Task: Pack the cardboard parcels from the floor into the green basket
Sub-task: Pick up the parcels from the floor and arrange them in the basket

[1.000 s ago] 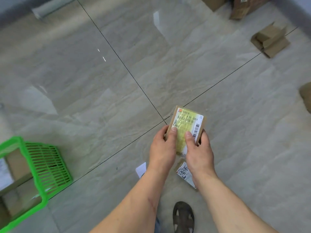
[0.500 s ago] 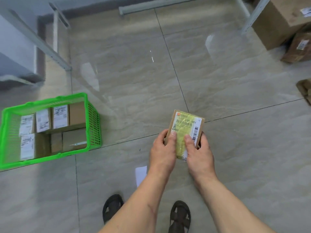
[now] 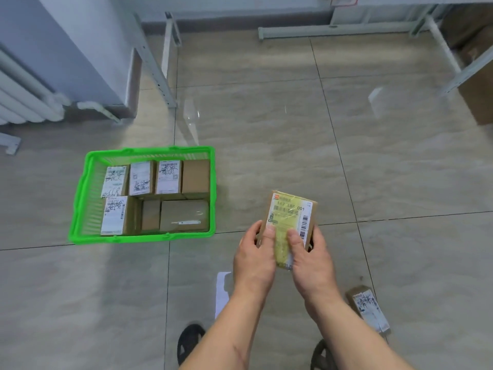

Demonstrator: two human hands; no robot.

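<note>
Radiator pipes (image 3: 24,100) run along the wall well to the left of and beyond the green basket (image 3: 80,193), which sits on the tiled floor (image 3: 266,134). Inside the basket, cardboard parcels fill two rows: the far row has three with white printed labels (image 3: 141,178) and a plain brown one (image 3: 196,176) at its right end; the near row has a labelled parcel (image 3: 114,215) on the left, a small plain one (image 3: 150,215) in the middle, and a wider plain one (image 3: 184,215) against the basket's right wall. A grey metal shelf leg (image 3: 152,57) slants down beyond the basket.

To the right of the basket and well apart from it, both hands hold one parcel (image 3: 290,212) in the air, its yellow-tinted label with a barcode facing up. The left hand (image 3: 253,260) grips the parcel's left lower edge with the thumb pressed on the label; the right hand (image 3: 312,259) grips the right lower edge, thumb likewise on top. A white scrap of paper (image 3: 222,292) lies on the floor below the left hand, nearer than the basket. Two dark sandals (image 3: 188,343) show at the bottom edge. Further right of the basket, beyond the right forearm, another labelled parcel (image 3: 369,307) lies on the floor. A big brown carton (image 3: 477,84) stands at the far right.
</note>
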